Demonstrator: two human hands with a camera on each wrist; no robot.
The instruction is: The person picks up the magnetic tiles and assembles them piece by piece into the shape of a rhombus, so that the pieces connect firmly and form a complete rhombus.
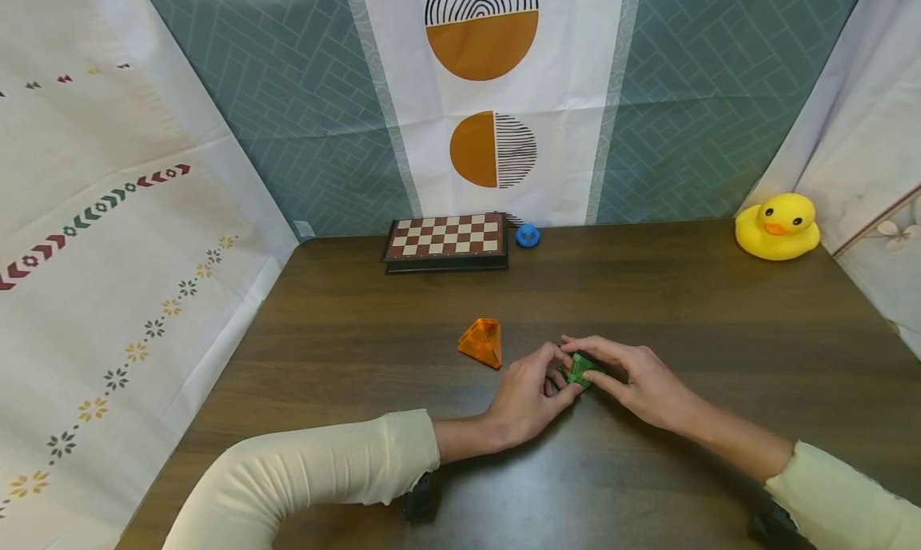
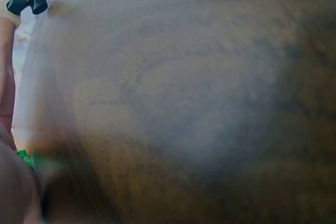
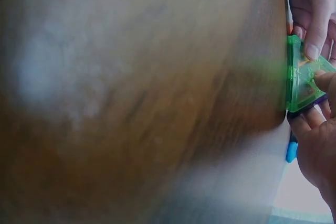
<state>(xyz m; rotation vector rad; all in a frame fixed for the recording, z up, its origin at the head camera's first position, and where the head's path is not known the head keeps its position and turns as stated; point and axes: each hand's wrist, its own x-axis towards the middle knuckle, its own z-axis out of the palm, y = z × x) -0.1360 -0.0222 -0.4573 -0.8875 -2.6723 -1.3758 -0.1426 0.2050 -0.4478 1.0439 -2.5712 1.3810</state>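
Both hands meet over the table around a small see-through green magnetic tile piece point(image 1: 580, 369). My left hand point(image 1: 531, 396) grips it from the left, with the thumb along its near side. From the right, my right hand point(image 1: 640, 378) pinches it between thumb and fingers. In the right wrist view the green tile piece point(image 3: 304, 80) looks triangular and stands on the table, with a purple edge point(image 3: 308, 104) along one side. Fingers cover part of it. An orange see-through tile pyramid point(image 1: 482, 342) sits on the table, left of the hands.
At the back of the brown table point(image 1: 345, 318) lies a chessboard box point(image 1: 446, 242), with a small blue toy point(image 1: 528, 235) beside it. A yellow rubber duck point(image 1: 777, 227) stands in the far right corner. Patterned cloths hang behind and at both sides.
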